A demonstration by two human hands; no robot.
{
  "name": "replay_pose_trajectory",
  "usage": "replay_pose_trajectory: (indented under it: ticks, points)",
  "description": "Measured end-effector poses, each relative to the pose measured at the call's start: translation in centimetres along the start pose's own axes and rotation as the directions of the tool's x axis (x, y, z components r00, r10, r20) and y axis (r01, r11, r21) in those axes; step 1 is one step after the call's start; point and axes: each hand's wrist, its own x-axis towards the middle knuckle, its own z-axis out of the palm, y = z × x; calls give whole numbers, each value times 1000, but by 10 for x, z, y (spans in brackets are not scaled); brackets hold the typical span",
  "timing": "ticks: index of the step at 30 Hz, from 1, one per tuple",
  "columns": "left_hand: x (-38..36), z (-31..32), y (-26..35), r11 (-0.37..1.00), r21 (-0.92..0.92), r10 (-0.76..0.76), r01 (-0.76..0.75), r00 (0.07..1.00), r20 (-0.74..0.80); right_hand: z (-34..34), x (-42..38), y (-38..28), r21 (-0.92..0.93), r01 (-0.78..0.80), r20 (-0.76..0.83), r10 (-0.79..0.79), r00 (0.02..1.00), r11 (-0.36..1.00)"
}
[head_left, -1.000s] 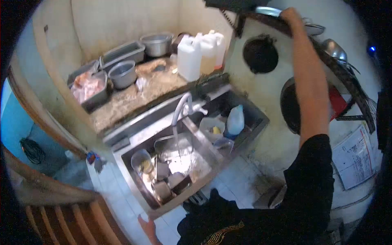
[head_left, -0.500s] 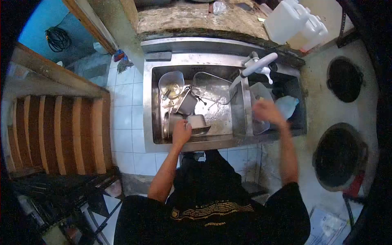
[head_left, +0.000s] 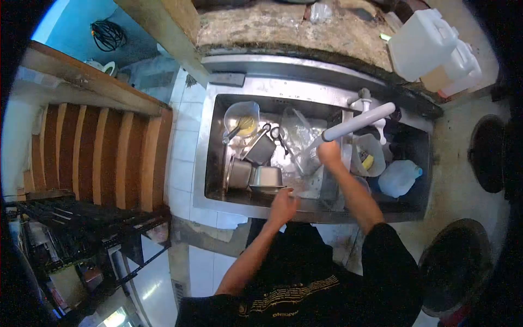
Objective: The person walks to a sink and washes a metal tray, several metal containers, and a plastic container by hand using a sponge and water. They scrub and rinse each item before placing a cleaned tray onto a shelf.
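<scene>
My left hand [head_left: 284, 206] is over the front edge of the steel sink [head_left: 245, 206], just right of a metal pan [head_left: 268, 177]; its fingers are blurred. My right hand [head_left: 329, 153] is at the sink divider, closed under the white tap spout [head_left: 359, 121]; what it holds, if anything, is hidden. A clear plastic container [head_left: 302, 133] stands tilted in the left basin, beside my right hand. To the left lie dark-handled utensils, a metal tin [head_left: 261, 148], another metal tin [head_left: 238, 173] and a clear bowl [head_left: 241, 117] with a whisk in it.
The right basin holds a plastic tub [head_left: 369, 155] with a yellow item and a translucent jug [head_left: 399, 178]. White jugs [head_left: 422, 46] stand on the stone counter [head_left: 261, 31]. Wooden stairs [head_left: 101, 155] are at the left, dark round pots at the right.
My right hand has moved left from the right basin to the divider. My left hand has moved right, off the pans. The clear container now stands tilted, and the camera view has shifted.
</scene>
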Motion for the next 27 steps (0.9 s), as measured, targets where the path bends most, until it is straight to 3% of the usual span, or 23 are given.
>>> replay_pose_trajectory:
  ticks: [2, 3, 6, 8, 9, 12, 13, 14, 15, 16, 17, 20, 22, 23, 24, 25, 27]
  points:
    - [22, 45, 10, 959, 66, 282, -277, 953, -106, -105, -30, -72, -10, -95, -34, 95, 995, 995]
    - [23, 56, 28, 962, -27, 270, -273, 959, -87, -138, -49, -99, 41, -185, -82, 188, 979, 982]
    - [38, 40, 90, 922, -280, 254, -266, 964, -81, -179, -75, -130, 155, -231, -7, 235, 972, 961]
    - [28, 13, 111, 869, -443, 184, -219, 975, -122, -185, -90, -144, 417, -47, -141, 116, 983, 908]
    - [37, 3, 111, 770, -604, 152, -205, 979, -139, -188, -96, -147, 522, 63, -222, 64, 973, 850]
    - [39, -41, 142, 430, -899, -27, -79, 995, -100, -123, -106, -129, 684, -152, -379, 526, 761, 713]
    - [40, -54, 149, 346, -931, 17, -115, 993, -116, -128, -104, -132, 907, -110, -178, 605, 776, 407]
    - [39, -65, 154, 255, -956, 57, -144, 989, -134, -140, -101, -139, 997, -73, 34, 599, 800, 41]
    - [40, -71, 156, 159, -973, 92, -168, 984, -155, -153, -97, -146, 942, -50, 223, 507, 833, -331]
    - [49, -69, 146, 121, -978, 99, -169, 983, -157, -161, -90, -150, 754, -48, 358, 347, 867, -655]
    - [65, -58, 125, 84, -982, 103, -167, 982, -158, -144, -73, -144, 769, -27, 348, 383, 855, -638]
    - [91, -30, 70, -67, -996, -32, -52, 998, -49, -98, -43, -124, 952, -118, 267, 577, 772, -283]
    - [93, -29, 59, -112, -994, -142, 15, 989, 31, -125, -49, -129, 929, -321, 368, 568, 736, -185]
    - [86, -35, 64, -101, -994, -115, 41, 992, 53, -139, -44, -129, 903, -410, 407, 569, 714, -131]
    - [76, -47, 82, -5, -1000, -53, 29, 998, 29, -139, -48, -125, 859, -363, 13, 694, 719, 360]
    - [60, -64, 108, 88, -996, 3, 15, 1000, 16, -136, -60, -120, 562, -335, -379, 596, 708, 756]
    - [61, -78, 142, 233, -972, 55, 19, 998, 32, -164, -56, -124, 439, -144, -515, 380, 769, 887]
